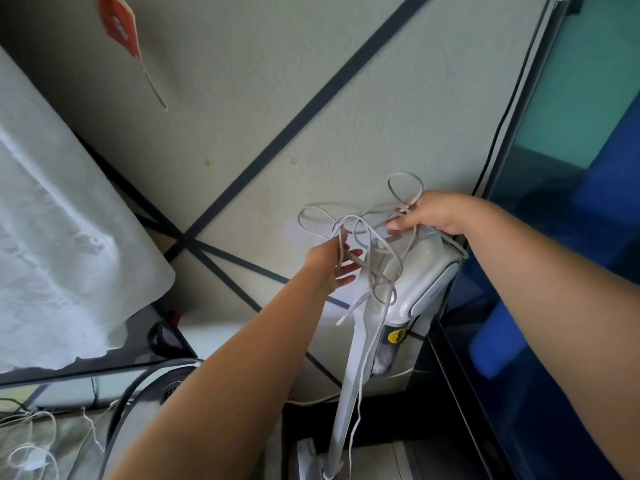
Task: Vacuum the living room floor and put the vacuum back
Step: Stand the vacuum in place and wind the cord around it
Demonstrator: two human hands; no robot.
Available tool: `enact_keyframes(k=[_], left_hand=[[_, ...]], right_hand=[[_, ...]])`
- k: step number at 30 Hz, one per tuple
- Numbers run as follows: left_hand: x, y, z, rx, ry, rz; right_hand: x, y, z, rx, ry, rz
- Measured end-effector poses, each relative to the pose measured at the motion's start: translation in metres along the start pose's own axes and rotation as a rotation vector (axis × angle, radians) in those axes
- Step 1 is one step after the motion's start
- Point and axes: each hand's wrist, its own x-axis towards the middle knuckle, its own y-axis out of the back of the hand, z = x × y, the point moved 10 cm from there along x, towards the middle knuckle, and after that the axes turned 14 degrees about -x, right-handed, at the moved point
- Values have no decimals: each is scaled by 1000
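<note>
A white stick vacuum (420, 289) stands upright against the pale wall, its tube (349, 386) running down to the floor head (308, 459) at the bottom edge. Its white power cord (372, 230) hangs in loose tangled loops over the vacuum's top. My right hand (427, 213) pinches a bundle of cord loops just above the vacuum body. My left hand (334, 268) reaches among the loops left of the vacuum, its fingers spread and fairly straight, with cord strands draped across them.
A glass table (145, 344) with a white lace cloth (55, 237) fills the left. A dark glass cabinet (519, 375) stands on the right beside the vacuum. A black fan (145, 393) and loose strings lie at lower left. A red tag (117, 26) hangs on the wall.
</note>
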Motion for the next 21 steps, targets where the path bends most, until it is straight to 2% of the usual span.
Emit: enact_keyframes(k=[5, 8, 9, 10, 11, 14, 16, 17, 19, 21], left_hand=[[11, 3, 1, 37, -15, 207], [11, -1, 17, 375, -165, 291], [5, -12, 23, 663, -262, 284], [5, -20, 31, 820, -334, 297], [6, -26, 33, 859, -344, 281], [12, -23, 33, 802, -293, 368], [13, -23, 28, 717, -282, 352], [14, -13, 28, 667, -251, 401], [25, -13, 25, 605, -261, 306], [33, -12, 15, 743, -265, 220]], right_hand=[[5, 1, -4, 188, 18, 49], [15, 9, 3, 92, -62, 246], [15, 12, 3, 10, -103, 314], [16, 12, 1, -38, -127, 353], [17, 6, -1, -5, -133, 327], [11, -27, -20, 309, -33, 59], [5, -37, -27, 236, 25, -41], [3, -38, -26, 135, 37, -42], [4, -32, -20, 18, 28, 44], [8, -25, -13, 8, 37, 118]])
